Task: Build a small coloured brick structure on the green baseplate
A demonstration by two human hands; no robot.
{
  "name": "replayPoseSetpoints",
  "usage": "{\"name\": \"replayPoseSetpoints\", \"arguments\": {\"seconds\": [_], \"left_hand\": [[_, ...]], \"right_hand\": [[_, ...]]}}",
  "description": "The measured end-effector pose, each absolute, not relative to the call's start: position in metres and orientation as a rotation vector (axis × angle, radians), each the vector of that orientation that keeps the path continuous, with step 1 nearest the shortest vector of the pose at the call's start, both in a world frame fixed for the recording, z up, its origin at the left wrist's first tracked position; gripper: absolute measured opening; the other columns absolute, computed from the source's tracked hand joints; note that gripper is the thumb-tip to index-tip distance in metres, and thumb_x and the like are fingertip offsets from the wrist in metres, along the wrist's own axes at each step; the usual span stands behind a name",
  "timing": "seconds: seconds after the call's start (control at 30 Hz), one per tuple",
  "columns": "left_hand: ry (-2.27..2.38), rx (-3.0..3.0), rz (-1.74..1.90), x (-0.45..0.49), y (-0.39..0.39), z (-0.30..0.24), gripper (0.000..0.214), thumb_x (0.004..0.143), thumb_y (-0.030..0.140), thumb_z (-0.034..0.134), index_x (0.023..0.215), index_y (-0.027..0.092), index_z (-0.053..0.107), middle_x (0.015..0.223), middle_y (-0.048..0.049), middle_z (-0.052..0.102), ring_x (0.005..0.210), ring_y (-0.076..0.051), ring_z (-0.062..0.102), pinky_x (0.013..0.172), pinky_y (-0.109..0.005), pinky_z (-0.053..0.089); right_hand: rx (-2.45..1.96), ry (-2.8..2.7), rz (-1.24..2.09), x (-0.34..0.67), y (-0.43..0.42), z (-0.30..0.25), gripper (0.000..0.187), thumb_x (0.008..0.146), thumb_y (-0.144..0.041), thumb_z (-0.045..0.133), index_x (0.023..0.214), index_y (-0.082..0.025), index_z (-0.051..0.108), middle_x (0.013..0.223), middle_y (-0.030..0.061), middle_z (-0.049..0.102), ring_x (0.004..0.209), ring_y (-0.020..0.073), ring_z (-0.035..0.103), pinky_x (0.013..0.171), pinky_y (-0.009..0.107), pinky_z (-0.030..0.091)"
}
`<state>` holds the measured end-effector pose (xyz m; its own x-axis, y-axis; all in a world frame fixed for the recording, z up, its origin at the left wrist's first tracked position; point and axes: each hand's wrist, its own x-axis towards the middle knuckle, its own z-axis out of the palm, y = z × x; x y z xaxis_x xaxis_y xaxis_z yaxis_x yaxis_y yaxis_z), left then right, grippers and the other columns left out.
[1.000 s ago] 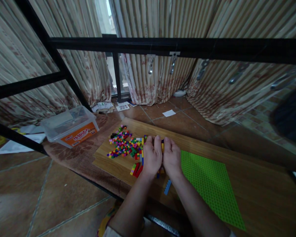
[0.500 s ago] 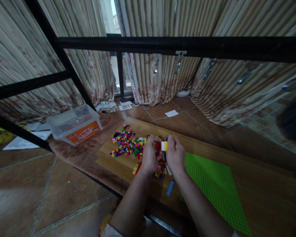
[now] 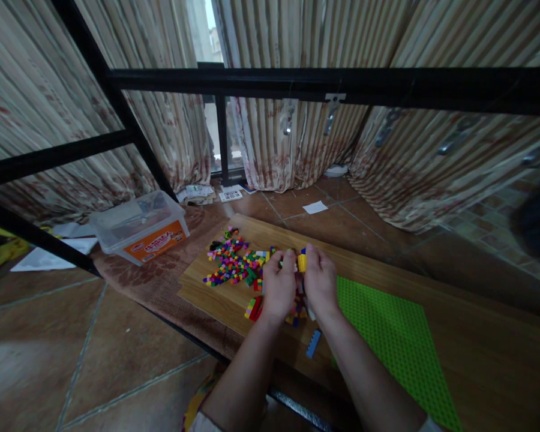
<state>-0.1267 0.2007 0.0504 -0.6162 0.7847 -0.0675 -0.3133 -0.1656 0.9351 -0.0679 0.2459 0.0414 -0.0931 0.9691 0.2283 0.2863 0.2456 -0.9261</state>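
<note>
Left hand [image 3: 279,291] closes toward right hand [image 3: 320,281], whose fingers clamp a yellow brick [image 3: 302,263]; left fingers' hold unclear; joining seems underway

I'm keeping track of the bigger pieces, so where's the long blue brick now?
Low in the head view, just right of centre, the long blue brick lies on the wooden board, below the right hand and left of the green baseplate.
</note>
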Motion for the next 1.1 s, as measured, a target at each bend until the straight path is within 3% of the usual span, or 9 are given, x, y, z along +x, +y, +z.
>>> {"name": "replayPoseSetpoints", "arguments": {"seconds": [0.17,0.33,0.77,0.93,1.1], "left_hand": [[1.233,0.449,1.757,-0.132,0.199,0.054,0.024,0.077,0.038,0.060,0.069,0.016,0.056,0.053,0.0051,0.049,0.040,-0.007,0.043,0.037,-0.018,0.031],[1.233,0.579,1.716,-0.132,0.196,0.056,0.038,0.068,0.048,0.072,0.062,0.016,0.053,0.045,0.0070,0.045,0.035,-0.004,0.035,0.034,-0.017,0.027],[1.271,0.609,1.722,-0.135,0.194,0.059,0.029,0.076,0.041,0.065,0.069,0.015,0.057,0.047,0.0044,0.053,0.038,-0.006,0.043,0.039,-0.017,0.032],[1.287,0.425,1.776,-0.148,0.199,0.050,0.025,0.074,0.037,0.065,0.064,0.016,0.055,0.048,0.0054,0.050,0.040,-0.006,0.043,0.040,-0.017,0.031],[1.654,0.570,1.597,-0.172,0.201,0.032,0.016,0.072,0.029,0.065,0.064,0.016,0.061,0.051,0.0043,0.052,0.044,-0.010,0.052,0.045,-0.020,0.037]], "right_hand": [[-1.281,-1.672,0.879,-0.064,0.249,0.046,0.041,0.092,-0.052,0.032,0.070,-0.022,0.051,0.063,0.0010,0.056,0.060,0.0176,0.049,0.058,0.029,0.033],[-1.270,-1.805,0.744,-0.060,0.248,0.055,0.038,0.092,-0.048,0.031,0.071,-0.022,0.050,0.067,0.0029,0.058,0.065,0.0190,0.051,0.061,0.030,0.032],[-1.198,-1.617,0.970,-0.068,0.257,0.031,0.050,0.089,-0.060,0.033,0.066,-0.021,0.055,0.055,-0.0005,0.056,0.055,0.0167,0.051,0.054,0.027,0.036],[-1.241,-1.941,0.812,-0.068,0.275,0.031,0.053,0.094,-0.053,0.025,0.068,-0.021,0.058,0.059,0.0025,0.061,0.058,0.0176,0.056,0.054,0.028,0.037],[-1.214,-2.364,0.553,-0.069,0.298,0.033,0.038,0.091,-0.042,0.044,0.062,-0.021,0.057,0.063,0.0065,0.065,0.063,0.0184,0.059,0.060,0.028,0.036]]}}
